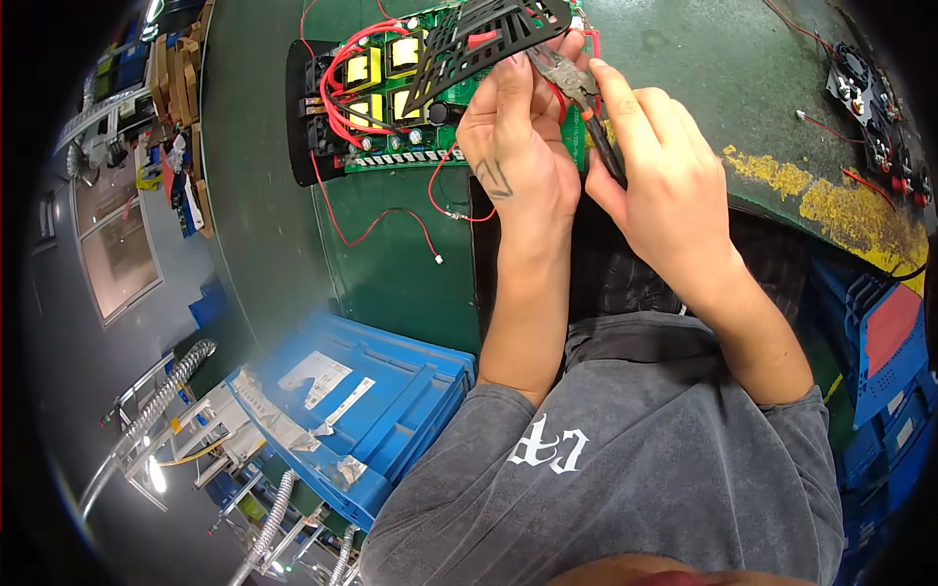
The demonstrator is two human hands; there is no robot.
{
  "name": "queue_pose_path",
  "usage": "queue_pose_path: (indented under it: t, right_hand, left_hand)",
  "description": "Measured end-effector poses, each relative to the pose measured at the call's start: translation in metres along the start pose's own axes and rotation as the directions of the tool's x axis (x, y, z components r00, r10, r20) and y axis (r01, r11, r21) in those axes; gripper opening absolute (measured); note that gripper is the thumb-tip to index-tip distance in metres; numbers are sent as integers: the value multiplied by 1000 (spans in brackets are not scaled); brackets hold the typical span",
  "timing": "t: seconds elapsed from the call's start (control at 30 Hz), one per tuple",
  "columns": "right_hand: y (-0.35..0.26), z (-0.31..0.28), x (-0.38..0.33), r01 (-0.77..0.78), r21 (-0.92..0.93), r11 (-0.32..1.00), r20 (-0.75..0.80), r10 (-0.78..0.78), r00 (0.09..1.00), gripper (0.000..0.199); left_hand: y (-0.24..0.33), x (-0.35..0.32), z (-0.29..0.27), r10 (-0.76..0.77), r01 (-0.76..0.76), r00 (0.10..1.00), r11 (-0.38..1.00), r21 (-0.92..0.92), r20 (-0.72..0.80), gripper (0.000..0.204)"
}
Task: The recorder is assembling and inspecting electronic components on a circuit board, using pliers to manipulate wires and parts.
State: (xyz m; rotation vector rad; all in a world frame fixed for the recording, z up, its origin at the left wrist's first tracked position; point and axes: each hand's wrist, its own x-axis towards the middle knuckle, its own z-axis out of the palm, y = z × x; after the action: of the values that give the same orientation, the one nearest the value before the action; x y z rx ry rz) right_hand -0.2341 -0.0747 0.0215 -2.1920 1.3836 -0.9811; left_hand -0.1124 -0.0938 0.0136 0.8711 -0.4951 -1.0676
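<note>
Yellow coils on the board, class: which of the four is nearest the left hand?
The lower-right coil, overlapped by a corner of the black grille. The other three sit higher or farther left in the picture.

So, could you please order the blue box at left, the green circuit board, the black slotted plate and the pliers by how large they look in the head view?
1. Blue box at left and green circuit board: unsure, the board is partly covered
2. Black slotted plate, reaching the top edge
3. Pliers, partly hidden
</note>
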Motion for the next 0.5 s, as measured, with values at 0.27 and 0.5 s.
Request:
queue_pose_path:
  t: [0.27, 0.5]
  right_hand:
    - [1, 11, -2, 28, -160, 987, -9, -30, 1000, 69]
    - [0, 5, -3, 30, 52, 998, 30, -32, 999, 64]
  left_hand:
    - [-3, 0, 3, 39, -38, 998, 999, 32, -43, 27]
    - [-2, 3, -4, 21, -22, 1000, 997, 78, 15, 39]
